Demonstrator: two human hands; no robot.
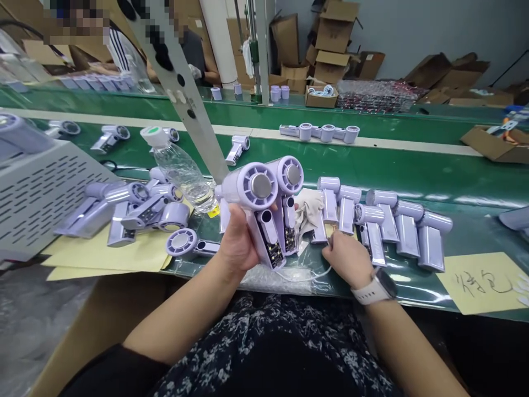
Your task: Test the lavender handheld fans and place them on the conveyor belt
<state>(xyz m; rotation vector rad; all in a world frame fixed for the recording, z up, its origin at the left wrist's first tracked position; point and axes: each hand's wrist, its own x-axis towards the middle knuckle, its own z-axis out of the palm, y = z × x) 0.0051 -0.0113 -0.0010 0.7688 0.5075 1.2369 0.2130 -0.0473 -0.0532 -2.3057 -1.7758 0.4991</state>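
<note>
My left hand (pixel 238 242) is closed around two lilac handheld fans, held side by side above the bench edge. The nearer fan (pixel 261 187) and the one behind it (pixel 290 175) have round silver hubs, and their handles are uncovered, with circuit boards showing. My right hand (pixel 349 256), with a watch on the wrist, is low over the bench with curled fingers. A thin white cable (pixel 308 277) runs up to it; the fingertips and the cable's end are hidden. Beside that hand are a crumpled pale cloth (pixel 309 209) and a row of lilac fans (pixel 386 220).
More fans (pixel 140 207) are heaped at left on yellow paper (pixel 95 259), by a slotted grey metal box (pixel 61 187). A plastic bottle (pixel 177 162) leans near a slanted metal post (pixel 182 82). Several fans lie along the green belt (pixel 397 171). People sit across it.
</note>
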